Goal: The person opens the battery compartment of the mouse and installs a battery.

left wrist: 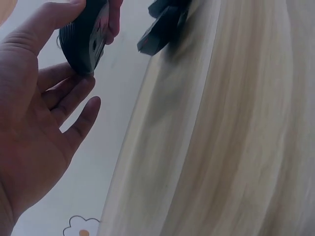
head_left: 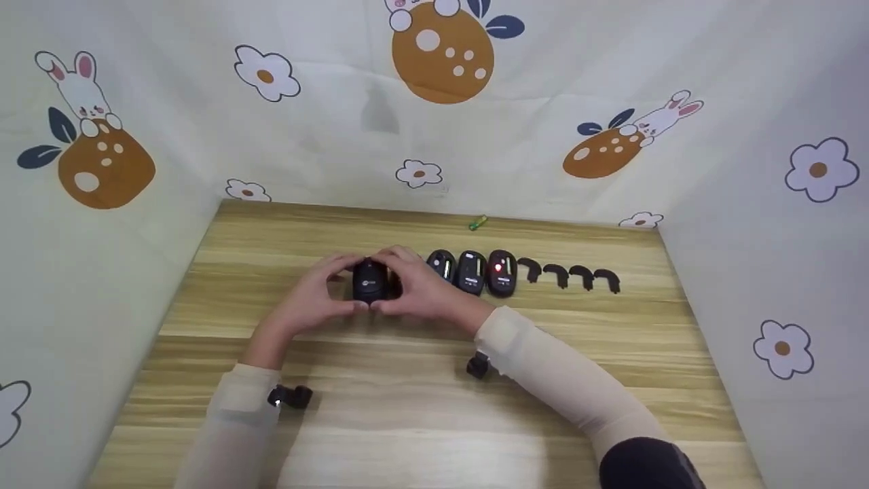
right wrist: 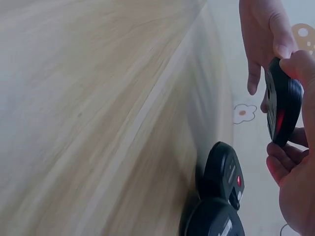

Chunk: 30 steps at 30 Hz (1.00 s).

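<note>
Both hands hold a black computer mouse [head_left: 370,282] above the table, its logo side facing the head camera. The left hand [head_left: 316,292] pinches it from the left between thumb and fingers. From the right, the right hand [head_left: 424,288] grips it the same way, thumbs close together at the near end. In the left wrist view the mouse [left wrist: 83,37] is tilted, with the left thumb on its ribbed edge and fingertips below. A red glow shows on the underside of the mouse [right wrist: 283,105] in the right wrist view.
Upturned black mice stand in a row beside the right hand, one mouse [head_left: 502,273] glowing red. Several curved black covers [head_left: 529,268] continue the row rightwards. A small green battery [head_left: 478,223] lies near the table's back edge. Patterned cloth [head_left: 326,136] encloses the wooden table [head_left: 407,407].
</note>
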Available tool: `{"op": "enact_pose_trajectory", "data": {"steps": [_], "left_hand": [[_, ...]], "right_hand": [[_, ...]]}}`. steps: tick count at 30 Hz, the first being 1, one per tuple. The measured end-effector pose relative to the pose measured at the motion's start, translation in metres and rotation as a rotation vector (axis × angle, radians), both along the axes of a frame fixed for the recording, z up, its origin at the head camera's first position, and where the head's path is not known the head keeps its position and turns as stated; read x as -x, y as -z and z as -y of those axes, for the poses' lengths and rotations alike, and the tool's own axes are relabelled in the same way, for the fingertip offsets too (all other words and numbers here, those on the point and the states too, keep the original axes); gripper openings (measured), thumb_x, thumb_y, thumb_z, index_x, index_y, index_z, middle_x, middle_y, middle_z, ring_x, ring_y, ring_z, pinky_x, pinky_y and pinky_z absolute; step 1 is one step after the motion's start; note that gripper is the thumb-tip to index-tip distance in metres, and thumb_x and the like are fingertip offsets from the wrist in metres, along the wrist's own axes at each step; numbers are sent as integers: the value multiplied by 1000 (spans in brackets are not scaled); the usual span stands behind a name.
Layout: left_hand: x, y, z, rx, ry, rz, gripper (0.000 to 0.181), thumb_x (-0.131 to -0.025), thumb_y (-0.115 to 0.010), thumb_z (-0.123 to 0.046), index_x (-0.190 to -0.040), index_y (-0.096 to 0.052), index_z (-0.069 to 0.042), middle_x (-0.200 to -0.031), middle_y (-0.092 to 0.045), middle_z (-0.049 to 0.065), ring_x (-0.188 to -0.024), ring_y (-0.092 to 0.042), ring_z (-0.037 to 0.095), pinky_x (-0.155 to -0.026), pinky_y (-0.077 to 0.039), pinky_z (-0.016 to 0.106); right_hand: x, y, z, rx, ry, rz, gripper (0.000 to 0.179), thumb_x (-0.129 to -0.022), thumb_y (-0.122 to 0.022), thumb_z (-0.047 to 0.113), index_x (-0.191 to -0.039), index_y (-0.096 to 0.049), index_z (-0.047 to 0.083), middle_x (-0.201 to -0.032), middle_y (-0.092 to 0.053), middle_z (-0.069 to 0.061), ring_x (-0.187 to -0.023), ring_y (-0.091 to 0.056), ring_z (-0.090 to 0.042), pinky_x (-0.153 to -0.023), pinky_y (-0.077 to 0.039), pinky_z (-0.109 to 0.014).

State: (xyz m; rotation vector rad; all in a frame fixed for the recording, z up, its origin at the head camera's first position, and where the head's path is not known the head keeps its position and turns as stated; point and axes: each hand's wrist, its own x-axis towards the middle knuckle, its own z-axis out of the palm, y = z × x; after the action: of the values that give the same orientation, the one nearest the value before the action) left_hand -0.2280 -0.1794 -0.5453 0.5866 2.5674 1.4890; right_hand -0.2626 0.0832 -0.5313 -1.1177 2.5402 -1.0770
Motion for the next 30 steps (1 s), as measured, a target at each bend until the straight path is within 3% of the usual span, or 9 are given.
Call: {"op": "enact_pose_trajectory", "data": {"steps": [6, 18, 24, 30], "left_hand": [[-3, 0, -18, -46, 1, -45, 82, -86, -96, -21, -158, -59, -7, -157, -57, 13, -143, -55, 34, -120, -48, 56], [-2, 3, -53, -143, 11, -96, 73, -91, -94, -27, -154, -62, -8, -152, -62, 9, -138, -57, 30, -114, -53, 53], [-2, 5, -70, -132, 4, -102, 67, -93, -92, -31, -150, -66, -8, -148, -64, 7, -131, -61, 30, -111, -54, 51], [-4, 8, -88, -177, -6, -96, 67, -92, -91, -31, -150, -66, -8, -148, -64, 9, -137, -59, 31, -115, -51, 54]], "right_hand": [[-8, 2, -19, 100, 23, 93, 84, -89, -88, 30, -162, -52, 7, -156, -53, -6, -141, -53, -22, -123, -43, -40], [-19, 4, -51, 249, 113, 220, 75, -95, -86, 29, -161, -55, 16, -157, -55, 3, -142, -56, -21, -124, -43, -45], [-27, 7, -67, 308, 141, 245, 69, -99, -84, 29, -160, -56, 17, -154, -56, 4, -146, -53, -18, -127, -38, -43], [-33, 9, -80, 372, 156, 246, 70, -100, -84, 21, -162, -54, 8, -160, -54, -5, -150, -50, -24, -129, -38, -42]]}}
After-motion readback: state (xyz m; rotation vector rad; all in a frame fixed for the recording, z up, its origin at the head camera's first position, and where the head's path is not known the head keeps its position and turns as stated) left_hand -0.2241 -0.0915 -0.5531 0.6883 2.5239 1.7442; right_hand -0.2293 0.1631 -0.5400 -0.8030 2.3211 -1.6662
